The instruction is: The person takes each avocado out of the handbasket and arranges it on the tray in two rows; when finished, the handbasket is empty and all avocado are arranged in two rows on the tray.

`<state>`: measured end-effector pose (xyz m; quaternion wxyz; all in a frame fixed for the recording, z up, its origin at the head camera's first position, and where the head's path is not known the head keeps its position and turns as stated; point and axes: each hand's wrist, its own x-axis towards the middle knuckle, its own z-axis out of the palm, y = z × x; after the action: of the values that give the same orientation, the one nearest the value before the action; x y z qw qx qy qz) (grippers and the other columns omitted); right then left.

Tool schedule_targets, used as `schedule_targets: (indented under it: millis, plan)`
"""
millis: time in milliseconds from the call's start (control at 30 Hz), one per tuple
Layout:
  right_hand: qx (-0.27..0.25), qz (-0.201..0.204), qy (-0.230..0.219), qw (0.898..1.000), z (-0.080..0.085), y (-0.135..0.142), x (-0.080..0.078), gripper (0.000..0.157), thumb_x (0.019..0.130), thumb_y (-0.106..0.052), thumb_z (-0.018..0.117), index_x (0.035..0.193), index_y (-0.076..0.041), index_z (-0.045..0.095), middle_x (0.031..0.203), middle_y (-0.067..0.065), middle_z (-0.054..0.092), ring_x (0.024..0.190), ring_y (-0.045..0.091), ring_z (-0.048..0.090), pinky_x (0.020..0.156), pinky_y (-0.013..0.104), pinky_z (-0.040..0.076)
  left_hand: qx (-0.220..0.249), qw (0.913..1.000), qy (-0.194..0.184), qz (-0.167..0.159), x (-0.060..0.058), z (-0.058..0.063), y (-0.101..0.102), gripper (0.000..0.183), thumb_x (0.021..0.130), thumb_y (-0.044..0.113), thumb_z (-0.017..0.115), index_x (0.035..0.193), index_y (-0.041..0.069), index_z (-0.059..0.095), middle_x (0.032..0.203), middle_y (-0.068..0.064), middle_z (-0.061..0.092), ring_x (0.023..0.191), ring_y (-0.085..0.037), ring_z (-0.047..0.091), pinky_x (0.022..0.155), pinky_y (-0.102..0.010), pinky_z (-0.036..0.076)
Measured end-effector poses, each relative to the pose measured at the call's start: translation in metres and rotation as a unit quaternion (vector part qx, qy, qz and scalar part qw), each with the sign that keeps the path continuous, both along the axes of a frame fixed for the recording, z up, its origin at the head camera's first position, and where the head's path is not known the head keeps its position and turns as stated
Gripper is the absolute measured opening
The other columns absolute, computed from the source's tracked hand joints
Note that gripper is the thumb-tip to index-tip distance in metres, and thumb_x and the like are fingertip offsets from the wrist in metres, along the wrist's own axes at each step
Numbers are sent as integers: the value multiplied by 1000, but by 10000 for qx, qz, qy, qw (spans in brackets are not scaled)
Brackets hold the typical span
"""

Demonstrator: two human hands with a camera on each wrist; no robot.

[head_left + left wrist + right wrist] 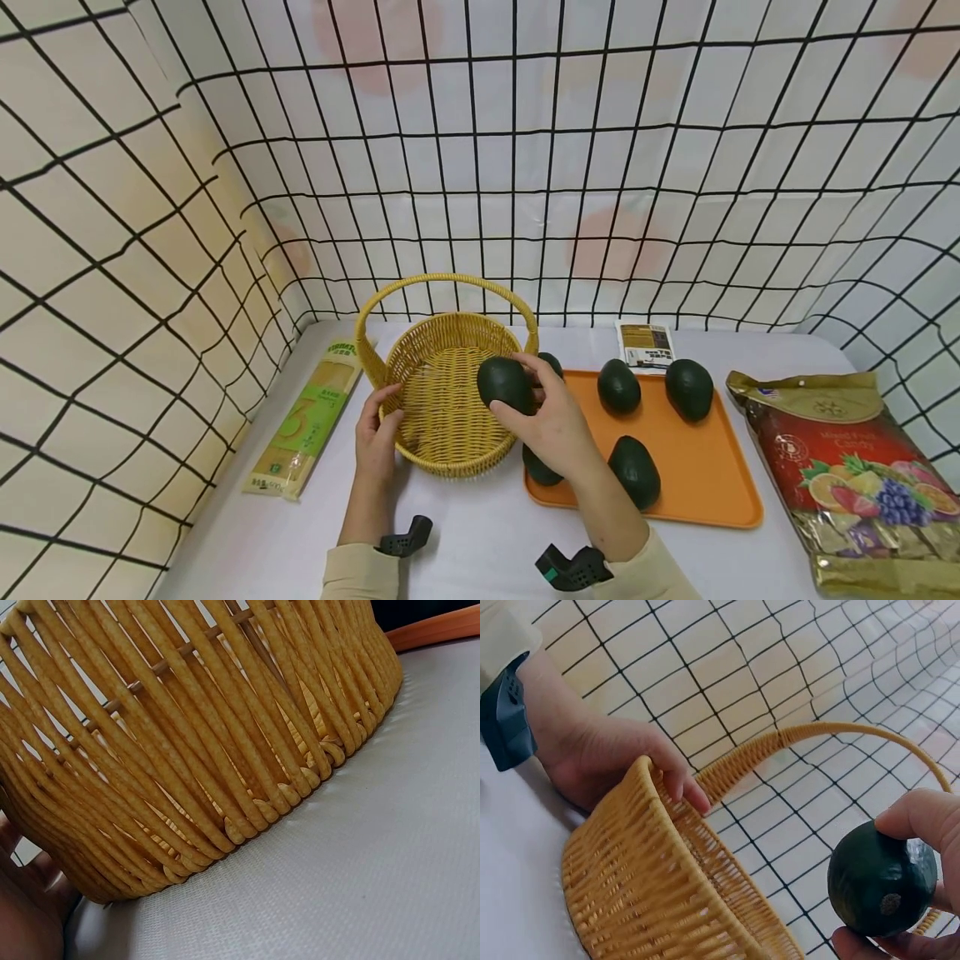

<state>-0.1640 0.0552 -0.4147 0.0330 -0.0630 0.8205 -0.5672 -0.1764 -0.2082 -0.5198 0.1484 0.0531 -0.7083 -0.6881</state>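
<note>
My right hand [551, 421] grips a dark green avocado [504, 386] between thumb and fingers, over the right side of a yellow wicker basket [450, 467]. In the right wrist view the avocado [881, 879] is apart from the basket rim. With fingers hooked over the rim, my left hand [377, 433] holds the basket's left side; the right wrist view shows this left hand [622, 761] too. The basket's woven floor shows bare in the head view. Several avocados, among them one at the front [634, 472], lie on an orange tray [697, 475]; my right hand and arm partly cover some.
A green-labelled noodle pack [307, 421] lies left of the basket. Behind the tray is a small brown-and-white packet [646, 346]. A large red candy bag [847, 475] lies at the right. Black netting [513, 133] surrounds the white table [465, 533]. The basket's tall handle [446, 277] arches at the back.
</note>
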Motion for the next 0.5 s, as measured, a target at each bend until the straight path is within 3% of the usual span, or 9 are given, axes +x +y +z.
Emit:
schedule_targets:
  millis: [233,500]
  plan:
    - [126,-3,-74,9999,3,17,3,75,88,-33,79,152,-29,40,134,7,52,114,29,56,88,41,54,46,10000,74,-5,-1,-1,0,40,98,2,47,137,3,56,162,-10,40,154,-29,28,123,-58,23]
    - [571,-286,-126,9979,8,44,11,75,87,-38,79,151,-26,41,146,10,47,127,36,51,96,54,51,21,10000,57,-7,0,0,-1,40,98,1,47,138,1,55,162,-10,40,153,-29,30,122,-57,25]
